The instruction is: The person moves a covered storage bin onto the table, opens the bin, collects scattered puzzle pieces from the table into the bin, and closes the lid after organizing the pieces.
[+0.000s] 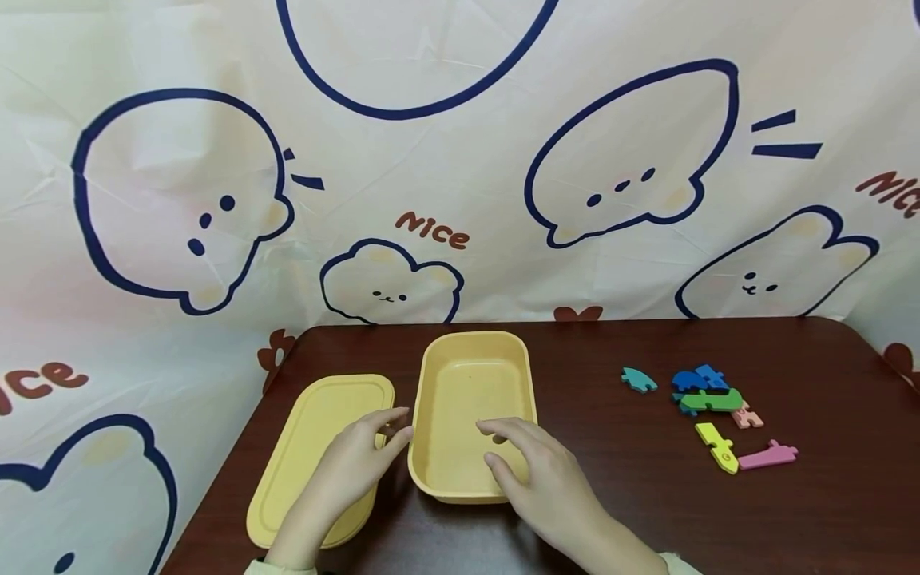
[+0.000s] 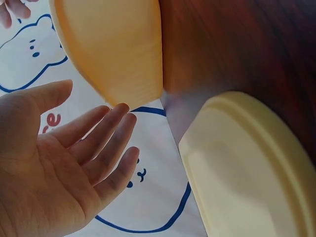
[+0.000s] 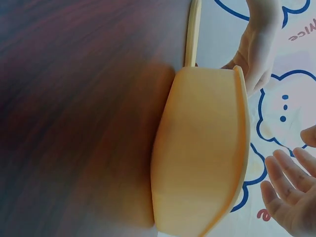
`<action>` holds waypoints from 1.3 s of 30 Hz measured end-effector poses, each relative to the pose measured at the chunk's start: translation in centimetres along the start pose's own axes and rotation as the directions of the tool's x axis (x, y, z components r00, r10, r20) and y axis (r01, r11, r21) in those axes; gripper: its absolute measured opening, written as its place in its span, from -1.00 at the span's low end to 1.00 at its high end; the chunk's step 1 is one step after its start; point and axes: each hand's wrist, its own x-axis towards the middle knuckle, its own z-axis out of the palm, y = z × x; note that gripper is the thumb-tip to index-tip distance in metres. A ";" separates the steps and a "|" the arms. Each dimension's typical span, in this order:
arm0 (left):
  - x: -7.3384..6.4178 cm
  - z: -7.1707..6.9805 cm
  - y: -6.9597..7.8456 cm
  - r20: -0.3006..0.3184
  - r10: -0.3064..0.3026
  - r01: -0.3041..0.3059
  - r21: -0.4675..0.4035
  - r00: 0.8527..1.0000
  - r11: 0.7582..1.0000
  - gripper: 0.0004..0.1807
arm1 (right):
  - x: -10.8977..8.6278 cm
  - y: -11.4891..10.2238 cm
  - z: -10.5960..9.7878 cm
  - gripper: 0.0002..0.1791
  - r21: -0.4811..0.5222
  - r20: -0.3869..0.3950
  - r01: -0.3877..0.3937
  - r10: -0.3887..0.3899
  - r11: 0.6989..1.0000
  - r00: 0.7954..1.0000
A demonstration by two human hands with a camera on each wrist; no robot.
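A yellow rectangular box (image 1: 467,391), with no lid on it, stands on the table between the hands. Its pale yellow lid (image 1: 305,435) lies flat to the left. My left hand (image 1: 352,459) hovers over the lid's right edge, close to the box's left wall. In the left wrist view its fingers (image 2: 106,131) are spread and slightly bent, holding nothing. Over the front right part of the box is my right hand (image 1: 549,479), its thumb and fingers apart. In the right wrist view that hand (image 3: 294,195) appears beside the box's rim, with nothing in it.
Toward the right of the dark wooden table (image 1: 596,447) lie colourful puzzle pieces: a teal piece (image 1: 639,380), blue pieces (image 1: 700,378), a green piece (image 1: 711,401), a yellow piece (image 1: 716,447) and a pink piece (image 1: 769,455). A patterned cloth (image 1: 496,176) hangs behind the table.
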 end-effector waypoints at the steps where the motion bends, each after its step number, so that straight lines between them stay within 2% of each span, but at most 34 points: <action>1: 0.1 0.1 0.1 0.000 0.003 -0.003 -0.002 1.000 1.000 -0.57 | 0.0 0.1 -0.1 -0.57 -0.001 -0.006 0.002 -0.002 1.000 1.000; 8: 0.7 0.6 0.3 0.002 0.023 -0.023 -0.008 1.000 1.000 -0.59 | -0.5 0.8 -0.9 -0.54 -0.011 -0.029 0.026 -0.027 1.000 0.999; 15: 1.3 0.9 0.5 0.025 0.000 0.000 -0.018 1.000 1.000 -0.55 | -0.9 1.3 -1.7 -0.52 -0.008 -0.005 -0.027 0.027 1.000 1.000; 18: 1.6 1.1 0.5 0.024 -0.007 0.008 -0.031 1.000 0.999 -0.54 | -1.0 1.6 -2.0 -0.53 -0.029 -0.007 -0.028 0.028 0.999 1.000; 24: 2.0 1.5 0.3 0.025 -0.014 0.016 -0.072 1.000 0.997 -0.54 | -1.2 2.2 -2.7 -0.57 -0.075 -0.006 -0.045 0.045 0.996 0.999; 29: 2.3 1.4 0.0 0.066 -0.012 0.019 -0.104 0.998 0.994 -0.54 | -1.4 2.6 -3.4 -0.56 -0.087 -0.006 -0.066 0.066 0.994 0.998; 34: 2.4 1.4 -0.2 0.102 -0.006 0.023 -0.172 0.995 0.985 -0.55 | -1.7 3.2 -4.2 -0.56 -0.111 -0.006 -0.081 0.081 0.991 0.997; 39: 2.4 1.5 -0.5 0.094 0.006 0.015 -0.220 0.996 0.975 -0.57 | -1.7 3.8 -4.9 -0.58 -0.153 0.003 -0.081 0.083 0.985 0.997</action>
